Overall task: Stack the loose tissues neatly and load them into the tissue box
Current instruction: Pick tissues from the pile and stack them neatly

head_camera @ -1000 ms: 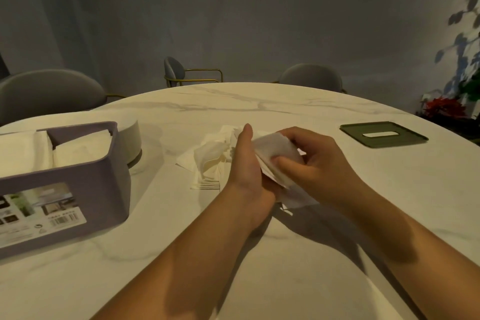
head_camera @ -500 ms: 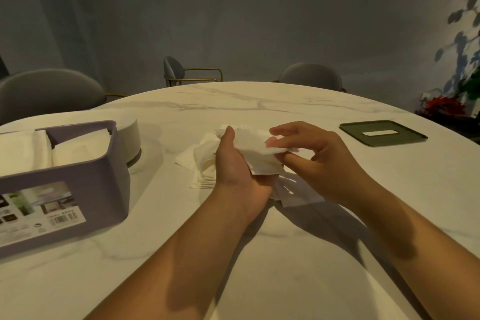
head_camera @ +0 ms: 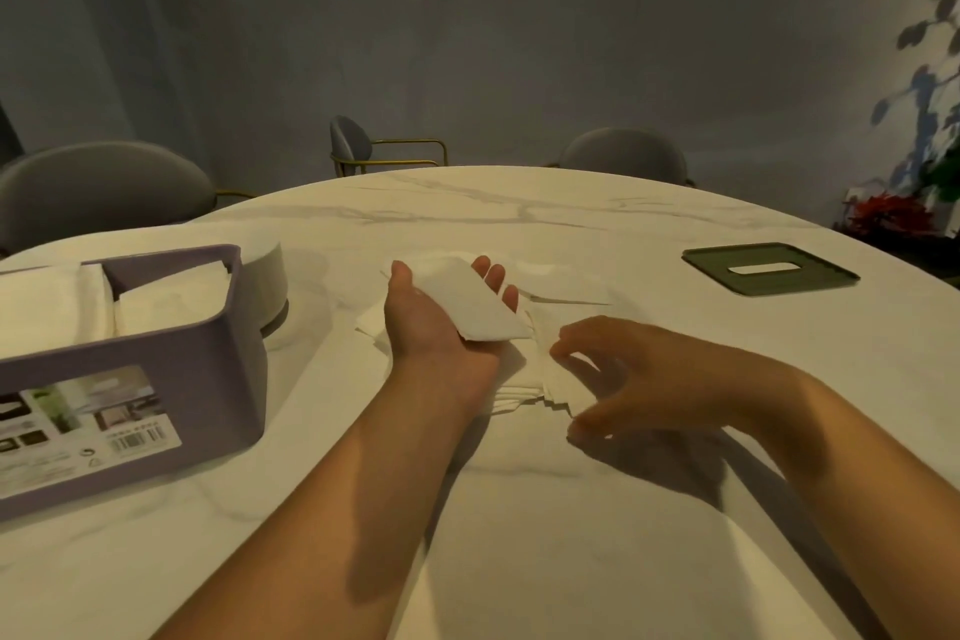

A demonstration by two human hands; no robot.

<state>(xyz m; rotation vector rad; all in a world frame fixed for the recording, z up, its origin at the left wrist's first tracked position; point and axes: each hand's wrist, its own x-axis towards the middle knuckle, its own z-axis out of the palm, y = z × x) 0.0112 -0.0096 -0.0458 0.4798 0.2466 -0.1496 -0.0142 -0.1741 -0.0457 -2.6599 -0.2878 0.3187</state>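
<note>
- Folded tissue (head_camera: 470,304) resting flat on upturned left hand (head_camera: 441,327), above the middle of the bench (head_camera: 519,535); thumb along its far-left edge, fingers (head_camera: 493,273) loosely spread beneath its far end, supporting rather than pinching.
- Loose tissues (head_camera: 550,374) fanned out on the bench directly under and just right of that hand, edges staggered, not yet squared.
- Right hand (head_camera: 649,374) hovering low over the right edge of the fan, fingers curled and parted; thumb and forefinger close to a sheet edge, contact impossible to confirm from this view.
- Step in hand, by judgement: picking up the next sheet and laying it on the stack in the left palm.
- To do it well: pinch one sheet only, by a corner, lift gently to avoid dragging neighbours; lay it edge to edge on the held tissue; keep the left palm level so nothing slides off; tap edges square before carrying.
- Purple tissue box (head_camera: 130,379) open at the left edge of the bench, already holding white tissues in two sections; a label on its near wall.
- Round white object (head_camera: 270,286) just behind the box, touching or nearly so.
- Green slotted lid (head_camera: 769,270) well apart, toward the right edge.
</note>
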